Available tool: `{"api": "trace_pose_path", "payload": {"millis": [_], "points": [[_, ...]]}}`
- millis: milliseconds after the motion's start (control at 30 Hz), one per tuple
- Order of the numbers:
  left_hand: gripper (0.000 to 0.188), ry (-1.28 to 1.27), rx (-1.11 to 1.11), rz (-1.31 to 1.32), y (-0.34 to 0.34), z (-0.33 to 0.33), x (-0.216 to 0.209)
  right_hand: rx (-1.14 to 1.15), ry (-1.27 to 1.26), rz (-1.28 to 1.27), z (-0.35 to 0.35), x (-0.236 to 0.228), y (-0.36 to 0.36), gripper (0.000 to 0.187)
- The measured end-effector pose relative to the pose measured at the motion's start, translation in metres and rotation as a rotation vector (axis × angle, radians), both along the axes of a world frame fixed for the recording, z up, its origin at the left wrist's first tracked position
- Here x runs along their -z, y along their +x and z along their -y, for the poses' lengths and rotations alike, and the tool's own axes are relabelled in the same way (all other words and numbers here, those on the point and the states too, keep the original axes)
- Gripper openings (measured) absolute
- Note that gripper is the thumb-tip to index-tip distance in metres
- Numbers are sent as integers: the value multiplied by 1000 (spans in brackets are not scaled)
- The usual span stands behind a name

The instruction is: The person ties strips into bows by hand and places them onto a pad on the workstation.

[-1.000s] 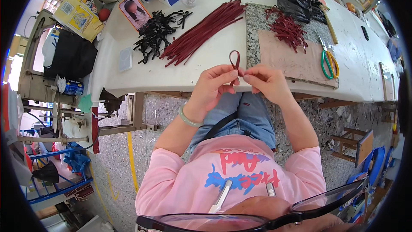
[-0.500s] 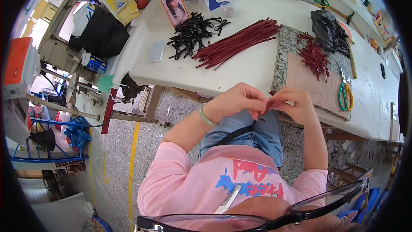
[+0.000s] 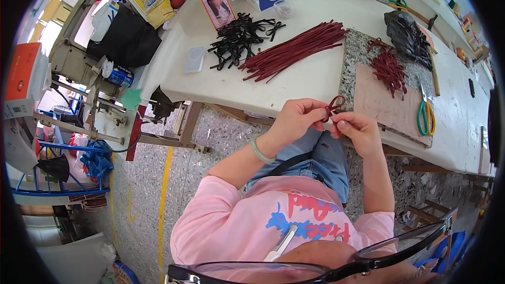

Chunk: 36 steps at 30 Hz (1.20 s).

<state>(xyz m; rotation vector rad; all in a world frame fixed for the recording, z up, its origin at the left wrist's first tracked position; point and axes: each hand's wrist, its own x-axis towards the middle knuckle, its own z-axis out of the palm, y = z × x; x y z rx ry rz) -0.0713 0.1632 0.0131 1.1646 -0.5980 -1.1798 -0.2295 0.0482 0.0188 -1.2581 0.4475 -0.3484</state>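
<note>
A strip of dark red ribbon [image 3: 330,110] is pinched between the thumb and fingers of the left hand [image 3: 305,118], with a loop standing up above the fingertips. The ribbon is in front of the person, close to the front edge of the white-covered table [image 3: 226,87] and above the lap. The right hand [image 3: 359,129] is just beside it, thumb and forefinger drawn together and the other fingers curled; the strip is so thin here that I cannot tell whether a tail of it is caught between them. The left wrist wears a pale green bangle [image 3: 261,150].

On the table beyond the hands, a long bundle of dark red strips [image 3: 294,51] lies slantwise, and to its left is a tangled heap of black bows [image 3: 239,42]. A small clear case [image 3: 194,59] lies left of that heap, and a picture card [image 3: 216,8] with an orange border stands behind it.

To the right, a speckled stone slab [image 3: 351,47] carries a pinkish-brown sheet [image 3: 379,108], a loose pile of dark red bows [image 3: 389,71] and a pair of scissors [image 3: 423,118] (one handle green, the other yellow). A crumpled black plastic bag [image 3: 406,37] sits just behind the red pile, at the slab's far end.
</note>
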Motion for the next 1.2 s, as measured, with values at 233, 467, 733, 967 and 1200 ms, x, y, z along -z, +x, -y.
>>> {"api": "trace_pose_path", "payload": {"millis": [233, 467, 733, 967, 1200], "points": [[21, 3, -79, -130, 0, 3, -7, -18, -405, 71, 4, 0, 12, 13], [21, -121, -167, 38, -4, 6, 0, 130, -151, -99, 1, -9, 25, 15], [18, -189, -343, 232, -21, 7, 14, 311, -174, 55, -21, 4, 36, 15], [13, -233, -249, 260, -17, -1, 15, 242, -327, 37, -7, -12, 33, 17], [13, -317, -91, 762, -9, -2, 6, 290, -1137, 270, -3, -24, 35, 5]]}}
